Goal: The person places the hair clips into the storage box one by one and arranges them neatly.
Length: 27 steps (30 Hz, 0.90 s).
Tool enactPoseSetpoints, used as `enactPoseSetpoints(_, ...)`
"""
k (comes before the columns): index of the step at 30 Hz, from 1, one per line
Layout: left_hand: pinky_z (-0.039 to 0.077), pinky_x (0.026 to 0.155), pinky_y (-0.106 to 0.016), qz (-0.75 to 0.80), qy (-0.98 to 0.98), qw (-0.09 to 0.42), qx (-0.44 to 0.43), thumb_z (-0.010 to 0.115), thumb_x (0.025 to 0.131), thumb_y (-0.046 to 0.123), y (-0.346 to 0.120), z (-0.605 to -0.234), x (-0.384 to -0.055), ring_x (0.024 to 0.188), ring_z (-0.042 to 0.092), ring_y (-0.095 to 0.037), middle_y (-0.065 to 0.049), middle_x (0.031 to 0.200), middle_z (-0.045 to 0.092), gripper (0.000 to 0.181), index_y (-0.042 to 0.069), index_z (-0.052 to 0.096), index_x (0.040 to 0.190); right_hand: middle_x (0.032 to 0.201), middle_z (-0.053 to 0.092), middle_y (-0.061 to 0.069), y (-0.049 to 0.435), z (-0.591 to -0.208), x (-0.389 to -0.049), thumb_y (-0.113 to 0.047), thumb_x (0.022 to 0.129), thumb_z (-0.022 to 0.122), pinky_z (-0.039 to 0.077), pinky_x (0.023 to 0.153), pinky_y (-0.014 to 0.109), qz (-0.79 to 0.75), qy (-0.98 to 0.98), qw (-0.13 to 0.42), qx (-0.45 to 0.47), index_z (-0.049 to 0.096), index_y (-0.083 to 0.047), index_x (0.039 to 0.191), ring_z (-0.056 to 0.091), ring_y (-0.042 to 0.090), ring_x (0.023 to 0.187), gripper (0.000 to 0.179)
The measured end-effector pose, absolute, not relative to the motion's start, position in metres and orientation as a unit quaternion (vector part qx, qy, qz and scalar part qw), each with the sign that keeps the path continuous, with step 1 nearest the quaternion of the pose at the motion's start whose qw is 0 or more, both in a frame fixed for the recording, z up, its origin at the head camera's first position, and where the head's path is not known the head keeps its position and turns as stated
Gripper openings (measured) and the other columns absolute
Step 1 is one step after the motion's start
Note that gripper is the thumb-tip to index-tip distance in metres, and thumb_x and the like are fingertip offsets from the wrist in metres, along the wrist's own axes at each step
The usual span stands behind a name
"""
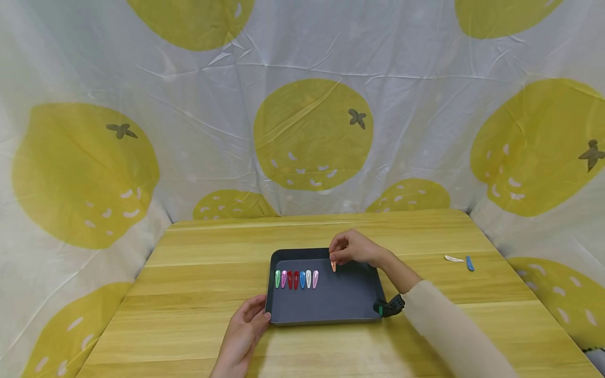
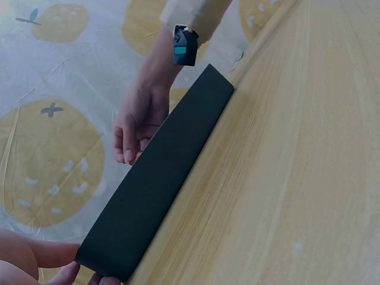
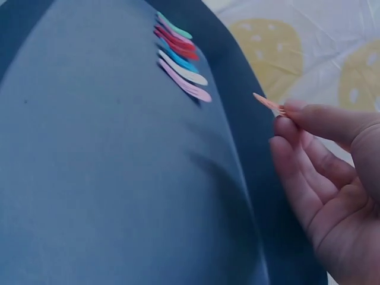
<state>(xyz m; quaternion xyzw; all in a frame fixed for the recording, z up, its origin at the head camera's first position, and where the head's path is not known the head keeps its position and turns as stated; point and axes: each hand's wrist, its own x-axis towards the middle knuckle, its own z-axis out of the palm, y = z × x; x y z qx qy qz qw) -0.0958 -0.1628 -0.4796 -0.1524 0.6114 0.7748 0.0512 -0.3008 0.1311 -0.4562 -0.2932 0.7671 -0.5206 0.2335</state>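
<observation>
My right hand (image 1: 354, 247) pinches an orange hair clip (image 1: 333, 266) between thumb and fingertips, above the far right part of a dark grey baking tray (image 1: 331, 304). In the right wrist view the orange clip (image 3: 268, 104) points away from the fingertips, over the tray wall. A row of snap hair clips (image 1: 296, 280) lies side by side in the tray's left part: green, pink, two red, blue, white and pink. At the near left corner, my left hand (image 1: 243, 331) grips the tray, with thumb and fingers around its wall (image 2: 157, 178) in the left wrist view.
On the wooden table (image 1: 208, 283), right of the tray, lie a white hair clip (image 1: 454, 259) and a blue hair clip (image 1: 469, 263). A cloth with yellow fruit prints (image 1: 312, 136) hangs behind the table and along its sides. A dark band (image 1: 389, 306) circles the right wrist.
</observation>
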Motion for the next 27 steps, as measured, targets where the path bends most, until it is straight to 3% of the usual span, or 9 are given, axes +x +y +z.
enactPoseSetpoints(6,0.045,0.110,-0.043,0.774,0.613,0.052,-0.152,0.058,0.098,-0.009,-0.163,-0.480,-0.096,0.140,0.041,-0.040,-0.034,0.151,0.039,0.056,-0.011,0.036,0.150,0.085,0.073,0.010,0.116,-0.464,-0.300,-0.001,0.095,0.073,0.063,0.073,0.041,-0.518,0.761,0.255,-0.294,0.072,0.008,0.101,0.071,0.024,0.077,0.011)
enactPoseSetpoints(16,0.047,0.109,-0.041,0.775,0.611,0.053,-0.152,0.059,0.097,-0.009,-0.163,-0.481,-0.096,0.139,0.042,-0.039,-0.033,0.151,0.039,0.057,-0.011,0.037,0.150,0.083,0.073,0.008,0.104,-0.478,-0.294,-0.002,0.095,0.073,0.063,0.071,0.035,-0.490,0.764,0.290,-0.305,0.074,0.003,0.099,0.070,0.018,0.075,0.006)
enactPoseSetpoints(27,0.046,0.110,-0.042,0.777,0.608,0.053,-0.154,0.058,0.098,-0.009,-0.163,-0.481,-0.096,0.140,0.041,-0.040,-0.033,0.151,0.039,0.056,-0.011,0.037,0.150,0.076,0.069,0.001,0.098,-0.472,-0.290,-0.001,0.092,0.076,0.053,0.060,0.027,-0.402,0.814,0.250,-0.336,0.072,-0.003,0.092,0.061,0.013,0.066,0.004)
